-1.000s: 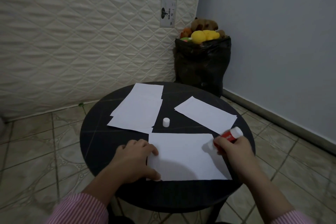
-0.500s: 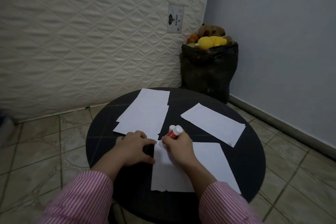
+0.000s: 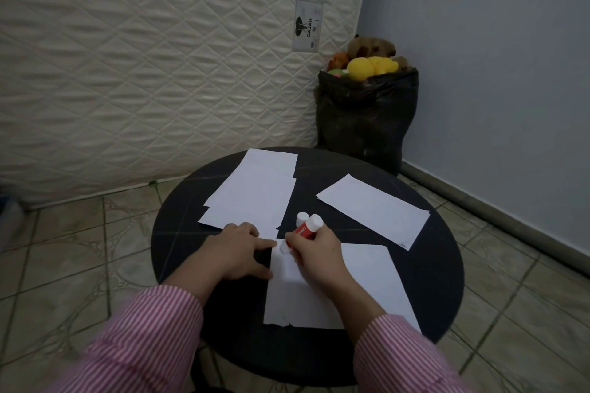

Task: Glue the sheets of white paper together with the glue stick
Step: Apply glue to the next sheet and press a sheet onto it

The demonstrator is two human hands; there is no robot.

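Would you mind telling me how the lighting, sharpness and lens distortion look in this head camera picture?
Head view: dim, even room light with dark corners; the white sheet stands out against the black table. The wide lens bows the mattress edge and the floor tiles. The glue stick tip looks slightly smeared. The striped sleeves at the bottom are soft and blurred. No strong glare.

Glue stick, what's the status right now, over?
Right hand grips glue stick, tip on near sheet's far-left corner. Left hand pins that sheet's left edge. Cap stands just behind the stick; nothing in the way.
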